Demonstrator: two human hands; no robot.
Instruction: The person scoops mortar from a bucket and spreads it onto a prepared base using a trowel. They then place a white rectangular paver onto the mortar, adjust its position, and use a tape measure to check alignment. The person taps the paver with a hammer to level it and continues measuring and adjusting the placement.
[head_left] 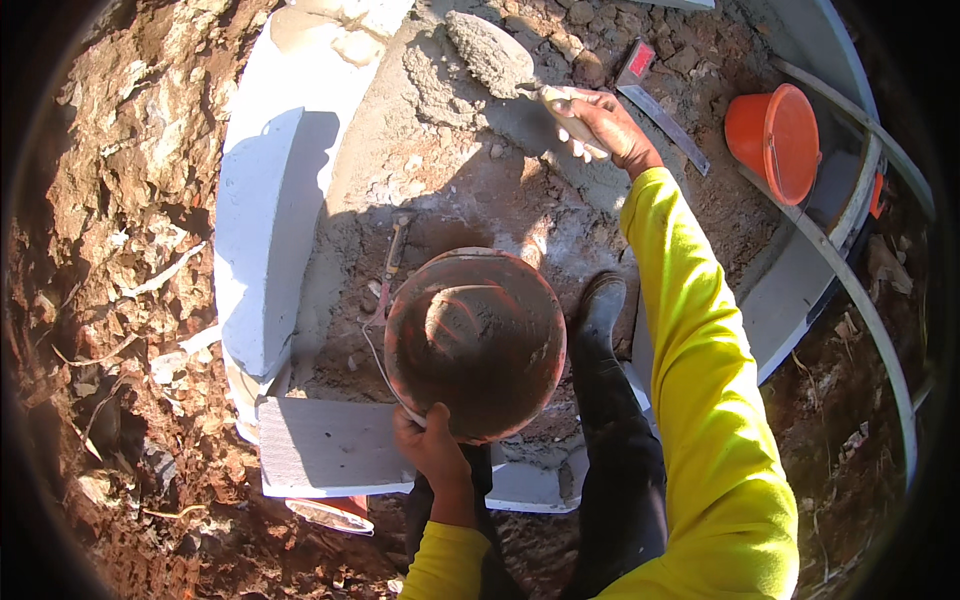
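Note:
My right hand [605,125] is closed around the pale handle of a trowel [572,122]. Its blade carries a heap of grey wet mortar [490,55], held close to more mortar spread along the curved edge at the far left. With my left hand [437,452] I grip the near rim of a round mortar-smeared bucket [475,345], fingers closed on it. Grey mortar coats the inside of this bucket, which is just in front of my legs. A hammer [394,255] lies on the ground beyond the bucket's left side.
Pale curved blocks [258,240] form a low wall around me, with a block [330,445] near my left foot. At the right stands an orange bucket [775,140], near bent grey strips [850,270]. A metal straightedge tool [665,130] lies beyond my right wrist. Rough soil [120,300] surrounds the wall.

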